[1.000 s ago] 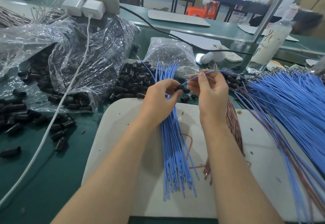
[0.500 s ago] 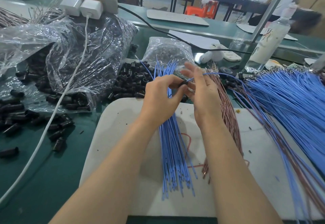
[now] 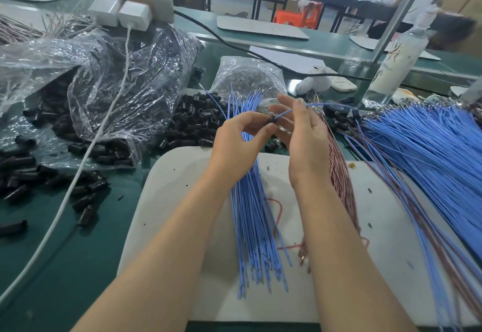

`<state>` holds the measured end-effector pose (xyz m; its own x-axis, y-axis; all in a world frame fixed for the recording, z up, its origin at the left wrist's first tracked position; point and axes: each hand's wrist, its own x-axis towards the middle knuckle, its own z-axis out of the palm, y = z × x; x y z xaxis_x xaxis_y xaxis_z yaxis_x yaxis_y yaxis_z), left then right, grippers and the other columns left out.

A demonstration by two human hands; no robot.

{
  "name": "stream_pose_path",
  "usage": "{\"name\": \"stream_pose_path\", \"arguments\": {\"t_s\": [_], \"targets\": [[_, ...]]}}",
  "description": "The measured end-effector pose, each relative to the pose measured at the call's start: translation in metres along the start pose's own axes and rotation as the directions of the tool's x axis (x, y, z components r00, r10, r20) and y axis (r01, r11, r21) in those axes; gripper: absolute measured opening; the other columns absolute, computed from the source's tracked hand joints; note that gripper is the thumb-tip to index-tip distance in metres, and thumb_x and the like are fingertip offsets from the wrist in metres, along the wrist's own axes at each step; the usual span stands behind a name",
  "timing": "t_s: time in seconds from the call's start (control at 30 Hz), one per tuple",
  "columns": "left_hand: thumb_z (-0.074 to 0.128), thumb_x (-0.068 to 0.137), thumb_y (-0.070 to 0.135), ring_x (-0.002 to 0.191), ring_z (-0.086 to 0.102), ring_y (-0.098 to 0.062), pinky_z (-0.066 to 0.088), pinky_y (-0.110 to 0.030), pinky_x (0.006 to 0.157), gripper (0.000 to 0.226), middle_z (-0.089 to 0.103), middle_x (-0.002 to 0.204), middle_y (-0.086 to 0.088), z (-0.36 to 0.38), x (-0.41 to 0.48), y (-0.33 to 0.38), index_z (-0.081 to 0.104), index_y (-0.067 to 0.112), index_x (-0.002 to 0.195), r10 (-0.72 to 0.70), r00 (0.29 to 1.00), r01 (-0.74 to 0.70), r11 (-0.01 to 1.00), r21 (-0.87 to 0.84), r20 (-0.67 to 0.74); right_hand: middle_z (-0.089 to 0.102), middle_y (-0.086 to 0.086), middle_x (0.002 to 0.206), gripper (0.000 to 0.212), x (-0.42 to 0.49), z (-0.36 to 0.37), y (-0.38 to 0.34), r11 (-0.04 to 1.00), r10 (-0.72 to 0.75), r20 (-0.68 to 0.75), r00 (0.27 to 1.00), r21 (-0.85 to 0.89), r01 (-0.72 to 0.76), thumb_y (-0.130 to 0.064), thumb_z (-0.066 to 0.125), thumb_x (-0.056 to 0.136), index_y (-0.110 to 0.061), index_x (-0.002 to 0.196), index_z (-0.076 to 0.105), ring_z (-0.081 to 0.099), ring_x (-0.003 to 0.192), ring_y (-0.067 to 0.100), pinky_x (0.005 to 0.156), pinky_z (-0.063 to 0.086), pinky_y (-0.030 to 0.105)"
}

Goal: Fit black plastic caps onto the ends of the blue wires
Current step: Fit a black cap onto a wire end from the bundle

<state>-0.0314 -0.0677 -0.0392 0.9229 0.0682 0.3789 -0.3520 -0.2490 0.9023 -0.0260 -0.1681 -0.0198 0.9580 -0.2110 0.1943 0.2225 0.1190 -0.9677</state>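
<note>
Black cap (image 3: 272,120) pinched at left hand (image 3: 240,141) fingertips, blue wire (image 3: 320,104) fed in, right hand (image 3: 305,136) just beside, now spread open, so probably seated.

The left hand (image 3: 238,146) pinches a black cap (image 3: 271,120) between thumb and fingertips, with a single blue wire (image 3: 317,104) running from the cap to the right across the straight, spread fingers of the right hand (image 3: 306,136). Below both hands a bundle of blue wires (image 3: 251,230) lies on a white board (image 3: 180,227) on the green tabletop (image 3: 65,258). A pile of loose black caps (image 3: 194,123) sits just left of the hands, beside a crumpled clear bag (image 3: 109,81). Reddish-brown wires (image 3: 341,177) and a wide fan of blue wires (image 3: 430,159) lie to the right.
</note>
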Motion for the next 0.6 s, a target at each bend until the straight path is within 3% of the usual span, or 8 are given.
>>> {"name": "stream_pose_path", "arguments": {"t_s": [0.13, 0.23, 0.3, 0.37, 0.43, 0.5, 0.53, 0.6], "targets": [[0.065, 0.089, 0.016, 0.078, 0.056, 0.006, 0.041, -0.007, 0.076, 0.008, 0.062, 0.078, 0.023, -0.001, -0.001, 0.004, 0.068, 0.021, 0.095, 0.090, 0.996, -0.087, 0.992, 0.088, -0.030, 0.070, 0.000, 0.095, 0.031, 0.000, -0.003, -0.004, 0.999, 0.040, 0.116, 0.992, -0.018, -0.038, -0.022, 0.040, 0.102, -0.019, 0.096, 0.071, 0.065, 0.087, 0.015, 0.084, 0.054, 0.032], [0.065, 0.088, 0.019, 0.086, 0.058, -0.012, 0.045, -0.032, 0.086, 0.013, 0.060, 0.083, 0.023, -0.002, -0.003, 0.009, 0.071, 0.017, 0.100, 0.224, 0.972, -0.201, 0.950, 0.239, -0.074, 0.071, 0.004, 0.093, 0.033, -0.001, -0.005, -0.009, 1.000, -0.017, 0.116, 0.993, 0.008, 0.016, -0.021, 0.040, 0.102, -0.013, 0.096, 0.071, 0.067, 0.083, 0.013, 0.076, 0.053, 0.024], [0.063, 0.088, 0.021, 0.087, 0.058, -0.020, 0.044, -0.040, 0.086, 0.016, 0.065, 0.088, 0.015, 0.000, -0.004, 0.012, 0.071, 0.015, 0.101, 0.325, 0.941, -0.281, 0.904, 0.322, -0.094, 0.071, 0.004, 0.090, 0.032, -0.001, -0.005, -0.011, 0.999, -0.054, 0.095, 0.994, 0.001, 0.054, -0.019, 0.040, 0.102, -0.009, 0.097, 0.070, 0.066, 0.082, 0.011, 0.072, 0.052, 0.020], [0.061, 0.089, 0.020, 0.087, 0.057, -0.021, 0.042, -0.040, 0.085, 0.017, 0.068, 0.091, 0.007, 0.001, -0.006, 0.014, 0.070, 0.014, 0.102, 0.411, 0.905, -0.343, 0.859, 0.381, -0.110, 0.070, 0.001, 0.086, 0.029, -0.004, -0.002, -0.012, 0.996, -0.081, 0.116, 0.990, -0.035, 0.085, -0.016, 0.042, 0.101, -0.008, 0.100, 0.070, 0.064, 0.079, 0.007, 0.071, 0.049, 0.017], [0.060, 0.090, 0.017, 0.084, 0.057, -0.017, 0.043, -0.036, 0.083, 0.016, 0.066, 0.090, 0.007, 0.001, -0.007, 0.016, 0.069, 0.012, 0.102, 0.470, 0.873, -0.383, 0.829, 0.408, -0.133, 0.070, 0.000, 0.094, 0.027, -0.008, 0.001, -0.013, 0.992, -0.106, 0.172, 0.979, -0.054, 0.117, -0.020, 0.042, 0.101, -0.014, 0.110, 0.067, 0.065, 0.087, 0.006, 0.078, 0.051, 0.019], [0.059, 0.090, 0.013, 0.078, 0.057, -0.010, 0.045, -0.027, 0.078, 0.014, 0.065, 0.088, 0.008, 0.002, -0.008, 0.019, 0.068, 0.011, 0.100, 0.440, 0.877, -0.374, 0.877, 0.300, -0.194, 0.066, 0.001, 0.116, 0.034, -0.011, 0.003, -0.013, 0.992, -0.092, 0.261, 0.961, -0.062, 0.112, -0.034, 0.042, 0.100, -0.024, 0.131, 0.054, 0.063, 0.107, 0.009, 0.095, 0.051, 0.029], [0.059, 0.090, 0.012, 0.074, 0.057, -0.007, 0.046, -0.023, 0.073, 0.012, 0.065, 0.085, 0.008, 0.002, -0.007, 0.022, 0.068, 0.012, 0.098, 0.363, 0.903, -0.333, 0.929, 0.160, -0.231, 0.064, 0.001, 0.120, 0.042, -0.013, 0.004, -0.014, 0.991, -0.066, 0.307, 0.949, -0.091, 0.098, -0.040, 0.042, 0.098, -0.027, 0.138, 0.045, 0.062, 0.110, 0.011, 0.097, 0.050, 0.033], [0.060, 0.091, 0.014, 0.068, 0.060, -0.008, 0.048, -0.025, 0.063, 0.007, 0.067, 0.079, 0.007, -0.004, -0.002, 0.023, 0.067, 0.015, 0.094, 0.106, 0.950, -0.157, 0.976, -0.154, -0.294, 0.069, 0.000, 0.096, 0.046, -0.018, 0.007, -0.015, 0.973, -0.024, 0.364, 0.931, -0.204, 0.104, -0.039, 0.046, 0.097, -0.024, 0.141, 0.039, 0.069, 0.086, 0.013, 0.083, 0.056, 0.031]]}}
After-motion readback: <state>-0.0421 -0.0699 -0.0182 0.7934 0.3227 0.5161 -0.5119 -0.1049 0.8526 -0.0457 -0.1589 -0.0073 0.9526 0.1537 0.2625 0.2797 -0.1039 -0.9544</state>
